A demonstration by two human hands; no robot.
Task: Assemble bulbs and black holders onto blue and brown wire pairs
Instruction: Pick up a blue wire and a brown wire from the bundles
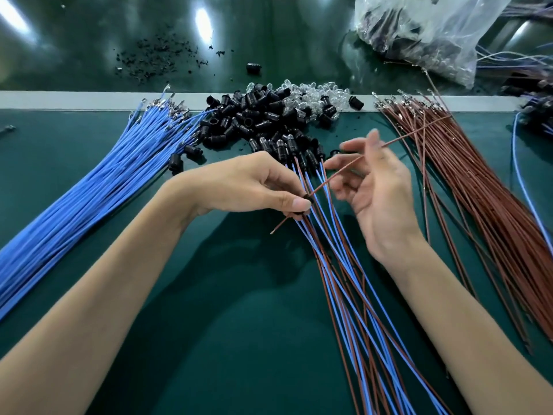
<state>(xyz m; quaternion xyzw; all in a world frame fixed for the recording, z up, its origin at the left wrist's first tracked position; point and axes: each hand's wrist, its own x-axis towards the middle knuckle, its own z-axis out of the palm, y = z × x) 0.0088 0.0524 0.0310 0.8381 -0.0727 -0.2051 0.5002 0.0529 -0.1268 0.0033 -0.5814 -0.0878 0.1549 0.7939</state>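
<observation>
My left hand (239, 187) is over the middle of the dark green table (209, 339), and its thumb and fingers (294, 202) pinch a small black plastic holder (308, 200). A single thin brown wire (338, 175) passes through that holder. Its short bare-tipped end sticks out below my left thumb, and the long part runs up and to the right.

My right hand (380, 193) is just beside the left, palm turned inward, with its fingers loosely spread and blurred. The brown wire crosses between the thumb and the fingers. I cannot tell whether they grip it or only touch it.

Under both hands lies a fan of finished blue and brown wire pairs (359, 295), their black capped ends (293, 148) just beyond my left knuckles.

A thick bundle of loose blue wires (104, 187) lies on the left of the table, and a spread bundle of loose brown wires (478, 187) lies on the right. Between their far ends sits a heap of loose black holders (254, 118), touching a pile of small clear glass bulbs (311, 92) behind it.

Past the pale strip across the table there is a scatter of black crumbs (155, 58). A crumpled clear plastic bag (434, 31) lies at the far right.
</observation>
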